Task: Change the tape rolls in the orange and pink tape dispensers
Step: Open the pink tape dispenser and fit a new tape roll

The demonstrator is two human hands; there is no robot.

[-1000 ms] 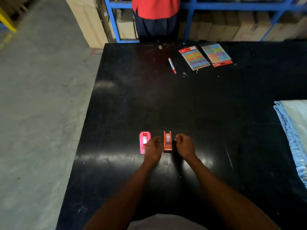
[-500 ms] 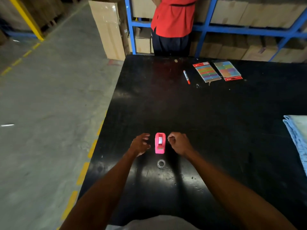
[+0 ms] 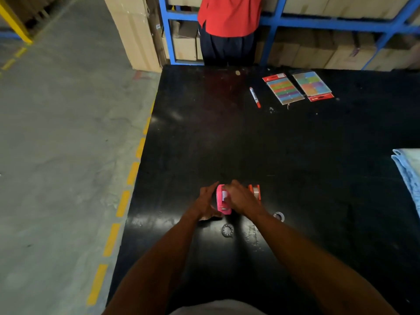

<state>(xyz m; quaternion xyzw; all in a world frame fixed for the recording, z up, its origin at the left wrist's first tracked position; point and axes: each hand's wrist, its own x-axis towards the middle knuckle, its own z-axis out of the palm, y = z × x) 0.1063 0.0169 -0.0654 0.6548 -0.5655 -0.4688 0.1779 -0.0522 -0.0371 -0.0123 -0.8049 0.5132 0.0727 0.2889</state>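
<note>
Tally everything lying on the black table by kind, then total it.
Tape dispensers: 2 (pink, orange)
Loose tape rings: 2 ()
Marker: 1
Sticky-note packs: 2 ()
Blue cloth: 1
Total: 8

The pink tape dispenser (image 3: pixel 222 201) stands upright on the black desk (image 3: pixel 227 137), near its front left edge, with a white tape roll (image 3: pixel 224 194) showing in its open top and the metal cutter end toward the camera. Just to its right stands the orange tape dispenser (image 3: pixel 255 192) — it carries a clear tape roll (image 3: pixel 257 193). Two ring-shaped tape cores lie flat in front of them: a dark one (image 3: pixel 227 230) below the pink dispenser, a pale one (image 3: pixel 279 216) further right.
</note>
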